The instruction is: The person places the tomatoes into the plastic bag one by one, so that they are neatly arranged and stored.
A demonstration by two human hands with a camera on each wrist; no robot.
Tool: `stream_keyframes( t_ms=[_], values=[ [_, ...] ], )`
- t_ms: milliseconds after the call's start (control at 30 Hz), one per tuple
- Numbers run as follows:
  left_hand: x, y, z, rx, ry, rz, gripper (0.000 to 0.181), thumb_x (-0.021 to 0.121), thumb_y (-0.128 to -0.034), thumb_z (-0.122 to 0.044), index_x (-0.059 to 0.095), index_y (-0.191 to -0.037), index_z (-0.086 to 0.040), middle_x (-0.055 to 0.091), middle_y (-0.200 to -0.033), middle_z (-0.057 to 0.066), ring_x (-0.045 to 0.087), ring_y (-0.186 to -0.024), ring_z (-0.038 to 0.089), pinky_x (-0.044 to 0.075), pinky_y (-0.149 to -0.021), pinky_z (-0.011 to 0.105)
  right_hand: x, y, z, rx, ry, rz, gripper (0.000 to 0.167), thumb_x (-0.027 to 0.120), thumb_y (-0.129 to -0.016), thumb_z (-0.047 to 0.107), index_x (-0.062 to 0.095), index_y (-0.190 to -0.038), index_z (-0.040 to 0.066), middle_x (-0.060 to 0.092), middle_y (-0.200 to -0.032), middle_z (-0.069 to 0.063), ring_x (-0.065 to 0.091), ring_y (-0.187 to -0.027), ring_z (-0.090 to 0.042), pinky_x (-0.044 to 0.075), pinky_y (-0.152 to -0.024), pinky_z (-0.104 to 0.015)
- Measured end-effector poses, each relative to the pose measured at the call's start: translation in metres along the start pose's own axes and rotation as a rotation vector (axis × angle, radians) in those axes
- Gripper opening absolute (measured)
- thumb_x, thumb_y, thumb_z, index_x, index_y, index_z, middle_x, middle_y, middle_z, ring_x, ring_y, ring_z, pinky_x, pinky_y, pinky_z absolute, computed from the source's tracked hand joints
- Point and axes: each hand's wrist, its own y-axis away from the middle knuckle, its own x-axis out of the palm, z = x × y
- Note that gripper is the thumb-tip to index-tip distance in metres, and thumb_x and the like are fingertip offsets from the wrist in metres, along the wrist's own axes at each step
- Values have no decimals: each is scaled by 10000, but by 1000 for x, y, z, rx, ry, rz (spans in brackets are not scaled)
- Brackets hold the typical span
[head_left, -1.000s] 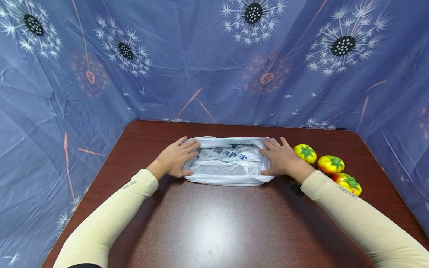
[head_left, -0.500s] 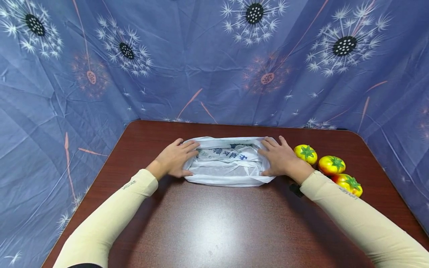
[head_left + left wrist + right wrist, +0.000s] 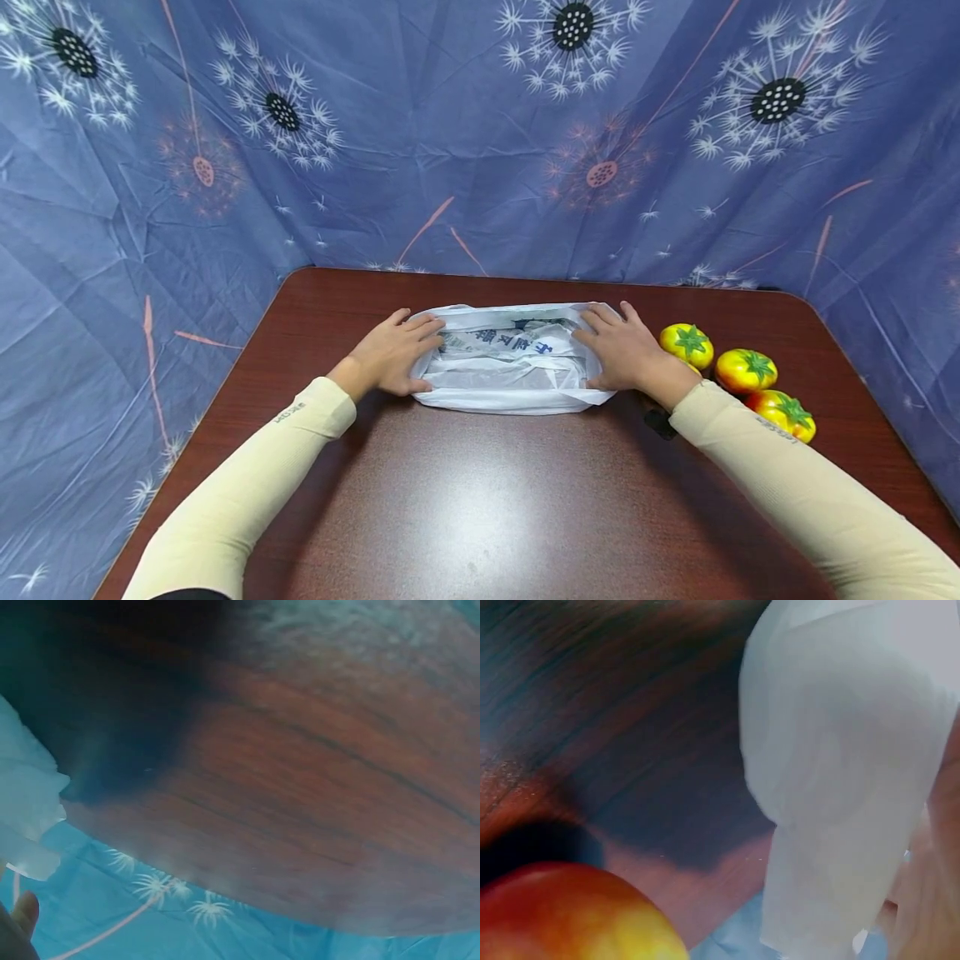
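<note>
A white plastic bag [image 3: 517, 401] with dark blue print stands on the table in the head view, its mouth spread wide and facing up. My left hand [image 3: 400, 354] lies at the bag's left end, fingers spread over the far rim and thumb at the near rim. At the right end my right hand [image 3: 619, 347] rests in the same way, fingers apart and reaching just inside the mouth. The right wrist view shows the bag's pale side [image 3: 840, 772] close up, with part of the hand [image 3: 930, 900] beside it. In the left wrist view, a bag edge [image 3: 30, 802] appears above a fingertip [image 3: 26, 913].
Several yellow-red tomatoes with green tops, such as the far tomato [image 3: 686, 344] and the near tomato [image 3: 782, 414], lie right of the right hand. One tomato [image 3: 577, 919] shows in the right wrist view. A blue dandelion-print cloth [image 3: 450, 167] hangs behind the brown table [image 3: 465, 492].
Both hands keep their places on the bag. The bag's far right rim has shifted slightly, and the right hand sits a little further left.
</note>
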Motion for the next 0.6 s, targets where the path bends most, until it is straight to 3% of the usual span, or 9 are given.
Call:
stream_keyframes(
  t_ms=[133, 300, 600],
  values=[
    [-2, -3, -2, 24, -10, 29, 784, 642, -785, -665, 561, -1383, -165, 467, -1539, 54, 375, -1474, 271, 323, -1173, 505, -1, 1, 0, 7, -15, -9, 806, 822, -744, 445, 535, -1415, 103, 393, -1555, -199, 283, -1481, -399, 181, -1154, -708],
    [-3, -8, -2, 40, -47, 67, 778, 615, -793, -691, 568, -1380, -182, 470, -1538, 34, 365, -1481, 242, 327, -1169, 494, -2, 2, 0, 39, -24, 57, 819, 805, -754, 472, 522, -1426, 100, 370, -1573, -199, 289, -1487, -397, 165, -1156, -715],
    [-3, -8, 1, 40, -63, 85, 751, 579, -805, -715, 591, -1344, -192, 450, -1557, 21, 358, -1486, 204, 267, -1197, 532, -3, 5, 0, 109, -10, 88, 920, 784, -758, 500, 429, -1490, 70, 351, -1592, -181, 283, -1499, -371, 170, -1171, -692]
  ],
)
